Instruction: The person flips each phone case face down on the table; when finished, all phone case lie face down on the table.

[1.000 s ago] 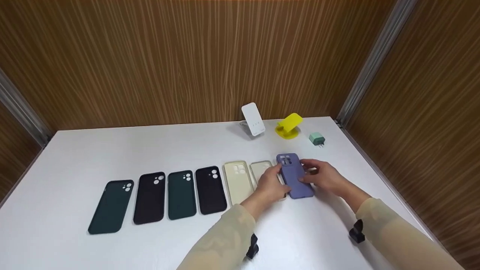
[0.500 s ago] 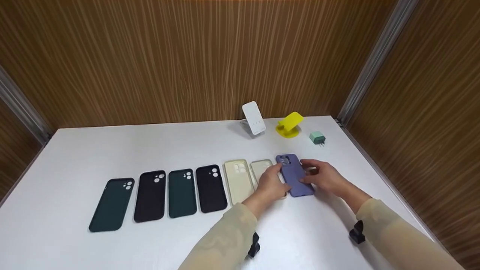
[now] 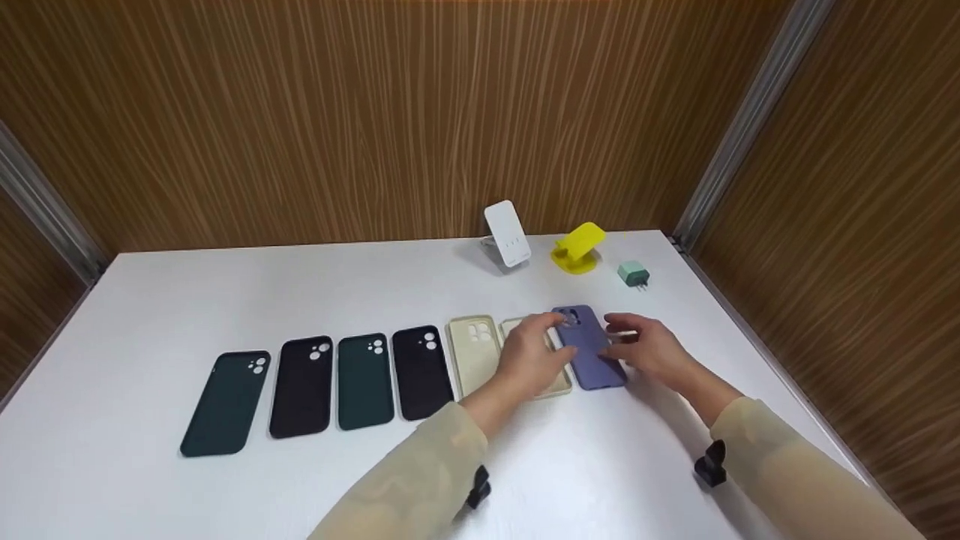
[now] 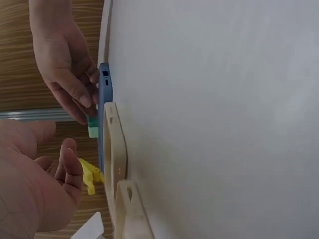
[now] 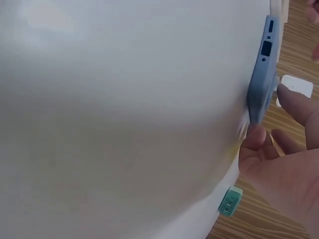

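A purple phone case point(image 3: 589, 349) lies back up at the right end of a row of cases; it looks blue in the wrist views. My left hand point(image 3: 529, 356) hovers over the small pale case point(image 3: 556, 384), partly hiding it. Its fingers are apart and hold nothing. In the left wrist view, the left hand point(image 4: 40, 184) shows loosely bent fingers, off the cases. My right hand point(image 3: 652, 349) is at the right edge of the purple case, fingers loose. In the right wrist view, its thumb point(image 5: 294, 102) and fingertips are close to the case point(image 5: 261, 79); contact is hard to tell.
Left along the row lie a cream case point(image 3: 472, 349), dark cases point(image 3: 422, 375) point(image 3: 301, 390) and green cases point(image 3: 365, 382) point(image 3: 227, 405). Behind stand a white stand point(image 3: 507, 232), a yellow phone stand point(image 3: 579, 247) and a green charger plug point(image 3: 634, 274). Wood-patterned walls point(image 3: 337, 127) border the white table.
My left hand has let go of the purple case's left side and moved slightly left and up. The right thumb has slid a little toward the case's right edge.
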A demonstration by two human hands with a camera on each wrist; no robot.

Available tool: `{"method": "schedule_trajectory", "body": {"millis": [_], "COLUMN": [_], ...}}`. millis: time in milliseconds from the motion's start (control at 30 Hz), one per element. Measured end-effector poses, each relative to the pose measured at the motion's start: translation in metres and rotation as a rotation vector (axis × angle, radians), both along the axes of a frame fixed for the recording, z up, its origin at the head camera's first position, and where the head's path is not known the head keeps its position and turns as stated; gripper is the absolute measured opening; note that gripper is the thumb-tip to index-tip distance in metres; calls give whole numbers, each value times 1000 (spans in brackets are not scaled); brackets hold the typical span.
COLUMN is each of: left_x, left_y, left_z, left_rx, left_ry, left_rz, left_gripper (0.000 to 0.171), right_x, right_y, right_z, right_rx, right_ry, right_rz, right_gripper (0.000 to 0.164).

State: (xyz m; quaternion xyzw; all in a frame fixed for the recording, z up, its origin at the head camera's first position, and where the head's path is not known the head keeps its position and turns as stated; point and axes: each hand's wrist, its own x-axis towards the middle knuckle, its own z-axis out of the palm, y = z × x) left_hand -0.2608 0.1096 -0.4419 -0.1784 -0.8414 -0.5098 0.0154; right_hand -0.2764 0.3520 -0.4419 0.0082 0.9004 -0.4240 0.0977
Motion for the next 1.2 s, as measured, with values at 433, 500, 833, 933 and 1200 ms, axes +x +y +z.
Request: {"method": "schedule_trajectory", "body": {"millis": [433, 500, 833, 933, 1200], "left_x": [7, 8, 9, 8, 5], "left_y": [-64, -67, -72, -72, -68], "left_z": [-6, -8, -18, -20, -23], "left_rx": [-164, -183, -251, -262, -288], "left_ry": [111, 112, 143, 156, 121], "left_rz": [-5, -14, -58, -68, -92], "left_gripper": [51, 52, 53, 53, 55], "right_x": [5, 5, 4, 3, 2], "right_y": [-33, -39, -57, -58, -58], "right_z": [11, 9, 2, 1, -1], "right_rx": [-14, -14, 6, 13, 43], "right_ry": [60, 78, 53, 49, 89], "right_rz": [67, 92, 139, 148, 210], "right_gripper": [67, 65, 64, 65, 63]}}
